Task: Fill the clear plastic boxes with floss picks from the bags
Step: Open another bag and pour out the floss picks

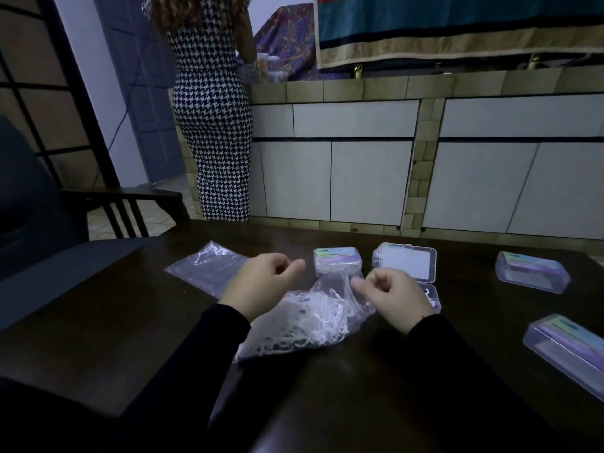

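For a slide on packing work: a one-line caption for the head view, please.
Both hands, left hand and right hand, pull open a bag of floss picks beside an open box on a dark table.

4 clear boxes (338,260) – 1 open; 2 bags (209,266) – 1 w/ floss picks (313,318).

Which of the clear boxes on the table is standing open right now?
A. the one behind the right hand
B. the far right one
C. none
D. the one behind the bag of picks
A: the box behind the right hand has its lid swung up; the other boxes look closed.
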Action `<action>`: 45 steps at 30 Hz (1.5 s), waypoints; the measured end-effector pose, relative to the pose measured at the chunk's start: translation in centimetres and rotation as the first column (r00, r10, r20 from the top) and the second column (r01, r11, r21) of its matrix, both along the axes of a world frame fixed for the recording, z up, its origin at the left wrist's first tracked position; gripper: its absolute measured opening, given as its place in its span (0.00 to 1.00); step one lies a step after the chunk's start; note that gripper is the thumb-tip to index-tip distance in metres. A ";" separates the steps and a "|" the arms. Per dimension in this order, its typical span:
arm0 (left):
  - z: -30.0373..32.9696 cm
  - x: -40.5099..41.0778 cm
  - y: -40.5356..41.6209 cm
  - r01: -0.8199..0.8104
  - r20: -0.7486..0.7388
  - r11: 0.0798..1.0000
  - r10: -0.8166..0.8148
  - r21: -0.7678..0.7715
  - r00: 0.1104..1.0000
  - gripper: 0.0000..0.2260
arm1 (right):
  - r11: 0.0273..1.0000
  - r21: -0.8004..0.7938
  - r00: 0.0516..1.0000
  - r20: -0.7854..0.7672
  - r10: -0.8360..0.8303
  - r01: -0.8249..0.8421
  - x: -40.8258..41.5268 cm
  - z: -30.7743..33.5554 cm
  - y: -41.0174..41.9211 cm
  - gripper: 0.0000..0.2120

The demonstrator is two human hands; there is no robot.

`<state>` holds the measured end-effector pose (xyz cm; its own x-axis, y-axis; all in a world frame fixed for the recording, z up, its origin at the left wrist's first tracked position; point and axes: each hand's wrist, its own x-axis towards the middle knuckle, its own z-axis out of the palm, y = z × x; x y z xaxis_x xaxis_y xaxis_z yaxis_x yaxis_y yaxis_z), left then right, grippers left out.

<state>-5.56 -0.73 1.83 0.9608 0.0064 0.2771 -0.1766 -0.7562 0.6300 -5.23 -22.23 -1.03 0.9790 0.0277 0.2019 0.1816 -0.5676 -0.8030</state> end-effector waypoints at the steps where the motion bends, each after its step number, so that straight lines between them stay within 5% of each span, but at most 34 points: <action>1: -0.2 0.2 0.9 -0.074 -0.019 0.992 0.076 0.104 0.997 0.18 | 0.999 0.043 1.000 0.014 -0.007 0.006 -0.3 0.2 0.2 0.21; 6: -1.3 0.4 4.1 -0.163 -0.269 0.870 0.314 0.465 0.911 0.15 | 0.998 0.029 0.999 -0.015 0.048 -0.048 -0.9 0.3 0.9 0.20; 10: -1.6 -0.2 3.9 -0.115 -0.354 0.858 0.324 0.501 0.878 0.20 | 0.999 0.032 1.000 0.001 -0.012 0.012 -0.3 0.1 0.7 0.06; 14: -1.7 -0.3 3.7 -0.060 -0.377 0.901 0.240 0.430 0.895 0.17 | 0.992 0.109 0.995 -0.082 -0.052 0.061 0.0 0.0 0.0 0.08; 20: -0.1 -1.2 4.0 -0.072 -0.196 0.951 0.135 0.299 0.971 0.14 | 0.973 0.224 0.998 -0.048 -0.049 0.059 -0.6 0.5 0.0 0.06; 24: 1.6 -1.5 5.3 -0.204 0.002 0.955 0.208 0.216 0.978 0.11 | 0.938 0.345 0.996 -0.087 0.016 0.015 -1.4 0.3 0.0 0.06; 32: 2.3 -0.2 8.5 -0.403 0.376 0.894 0.311 0.197 0.873 0.07 | 0.902 0.431 0.985 -0.141 0.097 -0.027 -1.4 -0.2 4.8 0.03; 39: 2.9 0.2 10.9 -0.449 0.660 0.877 0.237 0.170 0.713 0.07 | 0.953 0.291 0.977 -0.160 0.139 -0.088 -0.5 -1.1 7.8 0.04; 45: 3.4 0.1 12.0 -0.447 0.746 0.879 0.183 0.168 0.641 0.07 | 0.975 0.197 0.979 -0.156 0.133 -0.101 -0.4 -1.3 8.7 0.06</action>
